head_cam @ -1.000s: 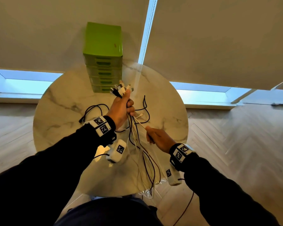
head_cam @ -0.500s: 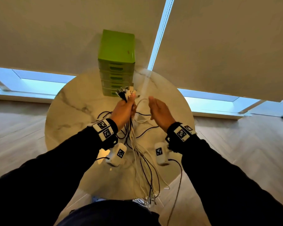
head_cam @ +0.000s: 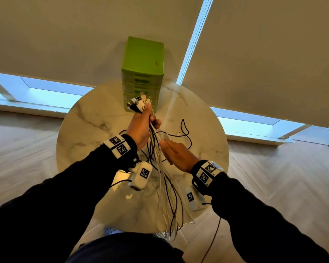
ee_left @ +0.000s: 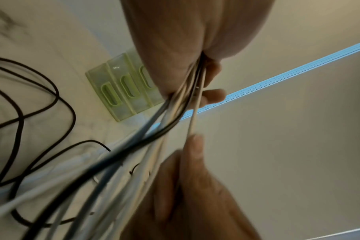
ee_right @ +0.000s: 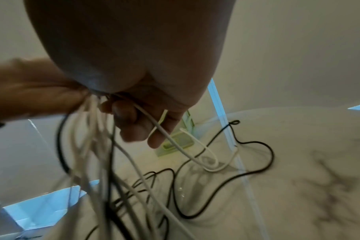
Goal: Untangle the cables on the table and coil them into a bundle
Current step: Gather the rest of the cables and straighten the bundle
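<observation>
The left hand (head_cam: 141,128) is raised above the round marble worktop (head_cam: 87,130), its fingers (ee_left: 213,95) curled tight round a bunch of white and black cables (head_cam: 160,168). The plug ends (head_cam: 139,104) stick up out of the top of the fist, in front of the green drawer box (head_cam: 142,59) standing at the far edge of the worktop. Below the fist the cables hang down in a loose sheaf past the near edge of the worktop.

The right hand (head_cam: 179,154) is just beside the hanging cables, below and to the right of the left hand. The left wrist view shows its fingers (ee_left: 192,152) fairly straight, running along one thin white cable (ee_left: 195,113) that is drawn apart from the rest; I cannot tell whether they pinch it or only touch it.

A black cable (head_cam: 186,130) and a white loop (ee_right: 210,162) lie on the worktop to the right of the hands, and another black cable (ee_left: 41,100) lies to the left.
</observation>
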Tool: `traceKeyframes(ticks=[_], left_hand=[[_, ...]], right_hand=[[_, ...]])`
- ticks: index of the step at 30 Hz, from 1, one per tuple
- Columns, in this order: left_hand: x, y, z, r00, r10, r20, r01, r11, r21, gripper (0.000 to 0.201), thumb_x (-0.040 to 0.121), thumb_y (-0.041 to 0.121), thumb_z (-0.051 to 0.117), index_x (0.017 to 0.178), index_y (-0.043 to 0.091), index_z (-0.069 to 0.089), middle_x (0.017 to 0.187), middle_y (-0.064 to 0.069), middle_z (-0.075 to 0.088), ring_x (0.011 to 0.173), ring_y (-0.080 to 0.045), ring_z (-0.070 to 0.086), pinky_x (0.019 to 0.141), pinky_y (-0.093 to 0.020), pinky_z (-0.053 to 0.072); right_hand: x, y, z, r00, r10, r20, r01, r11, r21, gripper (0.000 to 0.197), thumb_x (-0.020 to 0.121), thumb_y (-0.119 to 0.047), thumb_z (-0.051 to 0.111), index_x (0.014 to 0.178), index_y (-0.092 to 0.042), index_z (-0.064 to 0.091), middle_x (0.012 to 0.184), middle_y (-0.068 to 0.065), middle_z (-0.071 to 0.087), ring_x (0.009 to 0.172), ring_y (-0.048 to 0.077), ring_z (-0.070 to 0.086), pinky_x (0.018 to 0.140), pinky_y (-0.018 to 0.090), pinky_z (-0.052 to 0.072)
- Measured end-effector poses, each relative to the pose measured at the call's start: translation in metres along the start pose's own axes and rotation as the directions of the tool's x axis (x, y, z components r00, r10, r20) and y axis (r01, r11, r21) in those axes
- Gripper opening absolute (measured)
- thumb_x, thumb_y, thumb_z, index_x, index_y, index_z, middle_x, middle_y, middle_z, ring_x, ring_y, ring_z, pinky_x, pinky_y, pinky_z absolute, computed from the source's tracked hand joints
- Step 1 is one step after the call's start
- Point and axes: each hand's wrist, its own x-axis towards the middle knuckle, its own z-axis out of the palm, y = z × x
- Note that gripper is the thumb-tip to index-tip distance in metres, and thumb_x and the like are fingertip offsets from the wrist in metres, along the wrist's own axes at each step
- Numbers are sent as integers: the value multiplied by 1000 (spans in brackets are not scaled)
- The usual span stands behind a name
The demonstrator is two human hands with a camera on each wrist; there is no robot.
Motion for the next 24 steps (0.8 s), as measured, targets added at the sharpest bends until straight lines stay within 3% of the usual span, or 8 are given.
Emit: traceKeyframes(ticks=[3, 6, 9, 14, 18, 21, 24], left_hand=[[-2, 10, -5, 999, 37, 6, -36, 999, -22, 25, 107, 39, 42, 91, 22, 51, 59, 7, 35, 49, -11, 41, 52, -26, 39], [0, 20, -17, 994, 111, -14, -110, 992, 62, 30, 107, 42, 41, 84, 23, 47, 59, 6, 32, 45, -10, 32, 48, -26, 35], [1, 24, -25, 988, 154, -6, -153, 981, 117, 31, 107, 41, 40, 83, 22, 43, 61, 5, 31, 47, -11, 30, 49, -28, 34], [-6, 27, -26, 981, 191, 27, -193, 962, 192, 29, 108, 35, 39, 82, 24, 42, 64, 6, 26, 53, -10, 25, 52, -28, 26], [-15, 14, -17, 989, 136, 54, -145, 949, 279, 25, 107, 32, 43, 86, 21, 50, 61, 10, 32, 52, -7, 28, 54, -27, 25], [-17, 3, -9, 992, 116, 50, -126, 935, 332, 29, 108, 33, 42, 89, 15, 55, 58, 10, 35, 50, -6, 31, 53, -25, 26], [-13, 3, -8, 992, 115, 61, -128, 942, 311, 35, 108, 42, 37, 94, 21, 61, 56, 12, 33, 51, -8, 28, 53, -28, 23]], right_hand=[[-7, 25, -1, 996, 82, 28, -81, 996, -36, 45, 106, -48, 29, 75, -21, 47, 67, -2, 53, 62, 12, 56, 73, 34, 50], [-9, 49, -5, 984, 158, 77, -144, 977, -154, 44, 103, -54, 29, 76, -25, 48, 69, -2, 57, 70, 21, 62, 78, 43, 52], [-2, 55, -22, 979, 189, 78, -163, 953, -256, 40, 105, -49, 31, 77, -26, 48, 72, 2, 60, 74, 26, 62, 79, 43, 50], [26, 51, -55, 983, 162, -91, -185, 885, -427, 47, 104, -51, 32, 82, -16, 56, 78, 11, 66, 76, 35, 61, 77, 48, 50], [60, -2, -65, 944, 104, -313, -207, 927, -314, 47, 105, -47, 35, 77, -17, 57, 82, 10, 67, 80, 34, 61, 75, 43, 48], [73, -52, -54, 962, 56, -268, -114, 972, -207, 45, 108, -40, 31, 81, -16, 58, 81, 5, 62, 77, 25, 58, 72, 32, 40], [67, -76, -38, 970, 46, -237, -55, 998, -34, 44, 109, -37, 27, 93, -14, 61, 88, 4, 64, 73, 15, 56, 70, 30, 40]])
